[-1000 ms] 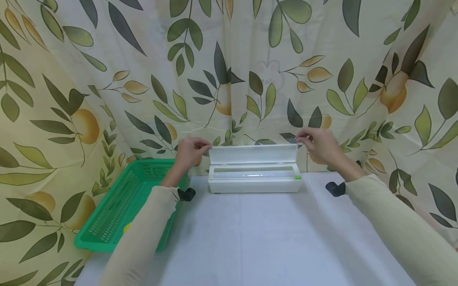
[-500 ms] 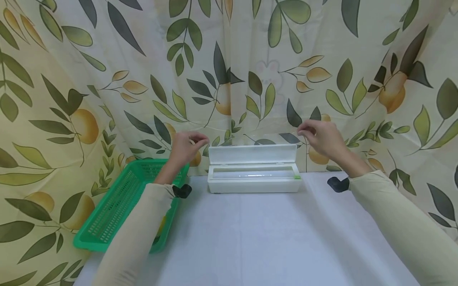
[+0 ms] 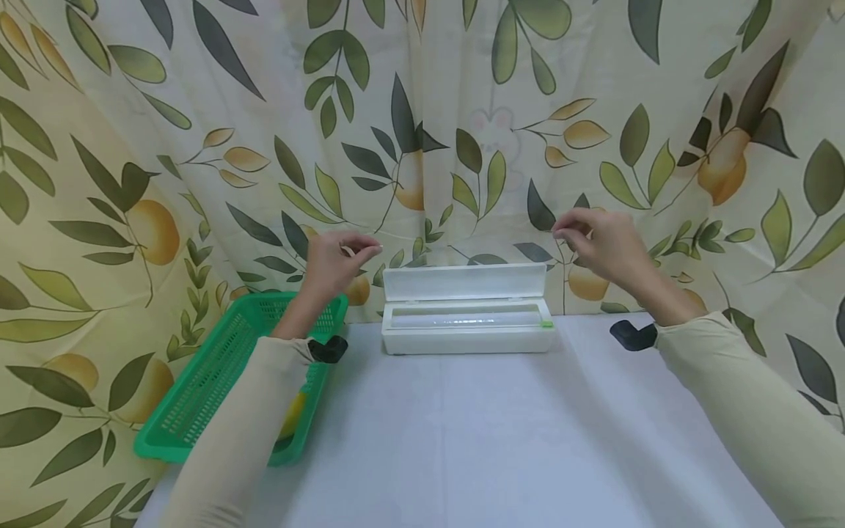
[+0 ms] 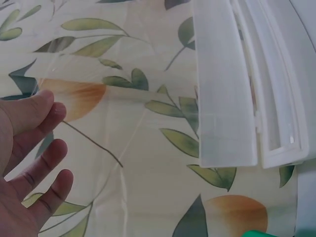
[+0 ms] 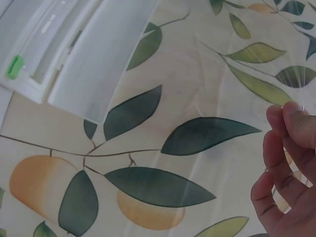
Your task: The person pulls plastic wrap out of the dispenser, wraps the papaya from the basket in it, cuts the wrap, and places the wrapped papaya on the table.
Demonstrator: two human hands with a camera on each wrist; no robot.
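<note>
A: What is the left hand [image 3: 333, 264] doing?
B: It is pinching a corner of clear film [image 4: 121, 187] between thumb and forefinger, with the other fingers fanning out, loosely bent.
A: And the right hand [image 3: 604, 242]?
B: It is doing the same on its side, gripping the film with thumb and forefinger while the rest are curling loosely.
A: So where is the film lying?
B: It is hanging in the air between the two hands, showing faint creases. It is too see-through for me to tell where its lower edge is running.
A: What is standing beneath?
B: A white box [image 3: 469, 343] is sitting at the far side of the table [image 3: 449, 440], between the hands. Its lid [image 3: 465, 283] is standing up at the back, a pale roll [image 3: 465, 320] is lying inside, and a green tab [image 3: 546, 324] is showing at the right end.
A: Anything to the left?
B: A green basket [image 3: 148, 447] is resting there, and something yellow [image 3: 293, 416] is peeking out beside the left sleeve [image 3: 231, 440].
</note>
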